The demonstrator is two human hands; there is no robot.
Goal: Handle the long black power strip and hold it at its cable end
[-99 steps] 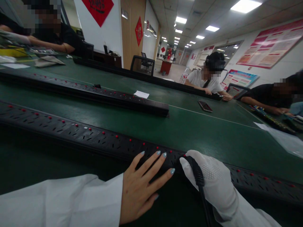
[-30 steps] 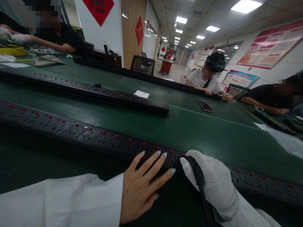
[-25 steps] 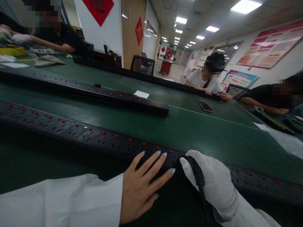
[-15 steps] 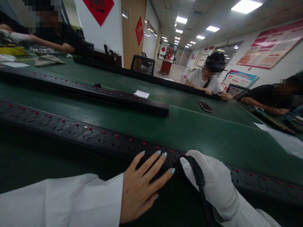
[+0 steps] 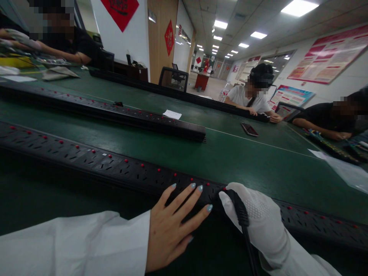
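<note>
A long black power strip [image 5: 129,174] with slotted sockets and a row of red buttons or lights runs slantwise across the green table. My left hand [image 5: 176,226], bare with pale blue nails, is open with spread fingers, its fingertips over the near side of the strip. In a white dotted glove, my right hand [image 5: 255,214] is closed around a black power plug [image 5: 237,207]. The plug is against a socket of the strip; its prongs are hidden, so I cannot tell how deep it sits. The plug's cord [image 5: 249,245] hangs down towards me.
A second black strip [image 5: 115,113] lies farther back, with a white paper slip [image 5: 172,114] beside it. Another long black piece [image 5: 172,92] spans the far edge. A phone [image 5: 249,129] and a clear plastic sheet [image 5: 342,168] lie to the right. Several co-workers sit around the table.
Both my hands, the plug and the strip stay practically in place. At the far left, a co-worker's gloved hand has shifted slightly.
</note>
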